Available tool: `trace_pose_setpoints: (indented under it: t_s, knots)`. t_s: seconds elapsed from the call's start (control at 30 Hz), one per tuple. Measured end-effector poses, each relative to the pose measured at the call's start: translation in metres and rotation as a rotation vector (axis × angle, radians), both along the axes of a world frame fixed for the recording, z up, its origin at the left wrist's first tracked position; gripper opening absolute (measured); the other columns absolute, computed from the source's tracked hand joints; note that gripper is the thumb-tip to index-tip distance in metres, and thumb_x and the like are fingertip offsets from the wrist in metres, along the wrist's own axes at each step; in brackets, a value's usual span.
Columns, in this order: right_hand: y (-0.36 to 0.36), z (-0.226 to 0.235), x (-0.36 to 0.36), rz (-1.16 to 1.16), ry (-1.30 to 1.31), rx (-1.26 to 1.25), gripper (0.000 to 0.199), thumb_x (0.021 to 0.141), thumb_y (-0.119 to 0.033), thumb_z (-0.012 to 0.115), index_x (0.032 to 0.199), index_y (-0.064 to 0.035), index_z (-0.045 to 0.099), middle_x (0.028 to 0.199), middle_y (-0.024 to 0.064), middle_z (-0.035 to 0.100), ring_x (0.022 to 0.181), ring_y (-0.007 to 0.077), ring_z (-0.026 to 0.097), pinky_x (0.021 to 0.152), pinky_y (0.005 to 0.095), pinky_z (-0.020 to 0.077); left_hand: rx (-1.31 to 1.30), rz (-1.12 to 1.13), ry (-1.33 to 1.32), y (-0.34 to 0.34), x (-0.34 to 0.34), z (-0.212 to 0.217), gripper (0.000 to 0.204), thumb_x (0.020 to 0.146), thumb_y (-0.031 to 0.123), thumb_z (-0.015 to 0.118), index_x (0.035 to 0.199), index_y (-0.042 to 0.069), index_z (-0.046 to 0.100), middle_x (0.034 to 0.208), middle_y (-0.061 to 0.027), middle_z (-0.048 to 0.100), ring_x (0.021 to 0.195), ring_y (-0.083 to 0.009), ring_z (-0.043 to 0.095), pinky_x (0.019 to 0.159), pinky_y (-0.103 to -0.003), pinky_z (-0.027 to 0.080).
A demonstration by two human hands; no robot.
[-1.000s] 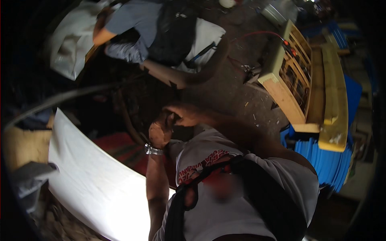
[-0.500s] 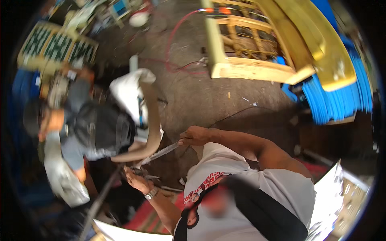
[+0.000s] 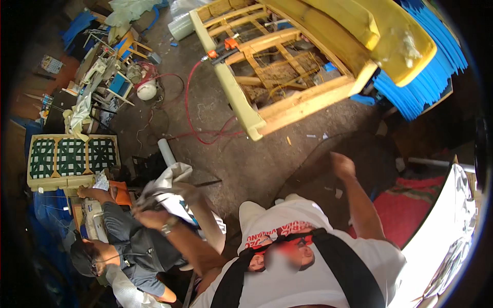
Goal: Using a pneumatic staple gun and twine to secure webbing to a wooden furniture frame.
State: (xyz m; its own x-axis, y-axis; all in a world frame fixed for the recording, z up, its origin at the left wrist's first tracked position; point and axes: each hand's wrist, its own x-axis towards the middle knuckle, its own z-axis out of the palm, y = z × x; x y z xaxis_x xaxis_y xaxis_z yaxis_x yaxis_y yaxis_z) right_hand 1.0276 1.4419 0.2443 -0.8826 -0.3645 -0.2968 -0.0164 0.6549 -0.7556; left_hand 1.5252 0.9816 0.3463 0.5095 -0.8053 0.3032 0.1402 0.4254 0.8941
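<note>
Left to right, clock read about the view's centre. 9 o'clock, far left: pale-framed panel with green webbing. Between 7 and 8: co-worker in dark cap and grey shirt. 8 o'clock: left hand, blurred, wristwatch on its wrist. Grey material, also blurred, lies against its upper side, between 8 and 9; cannot tell whether the fingers pinch it or only overlap it. 7 o'clock: tan curved piece, right of that hand. Near 11: red hose, running up to an orange-and-black tool on the edge of a wooden frame, 12 to 1. 3 o'clock: right hand, raised over the floor, well apart from the left; blurred, finger state cannot be told. Between 3 and 4: red cloth. 2 o'clock: blue stack. 4 o'clock: white sheet.
</note>
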Motion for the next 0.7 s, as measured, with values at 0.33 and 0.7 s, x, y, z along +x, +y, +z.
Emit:
trace_pose_setpoints:
  t_s: [0.33,0.7]
  knots:
    - [-0.104,-0.025,0.002,0.230,0.026,0.416,0.030,0.084,-0.024,0.063,0.113,-0.0162,0.064,0.123,0.0055,0.061,0.114,0.0270,0.059,0.095,0.0371,0.0490,0.227,-0.622,-1.926,-0.148,-0.018,-0.025,0.021,0.092,0.013,0.049,0.097,0.005,0.068,0.090,-0.0154,0.068,0.082,-0.0319,0.067,0.071,-0.040,0.051]
    - [-0.538,0.098,0.066,0.898,0.218,-0.336,0.054,0.079,-0.015,0.073,0.129,-0.0075,0.055,0.114,0.0175,0.064,0.107,0.0328,0.062,0.095,0.0411,0.0480,0.287,-1.766,-1.259,-0.234,-0.284,0.025,0.043,0.094,0.042,0.055,0.094,0.001,0.066,0.075,-0.0201,0.063,0.062,-0.0272,0.060,0.061,-0.041,0.046]
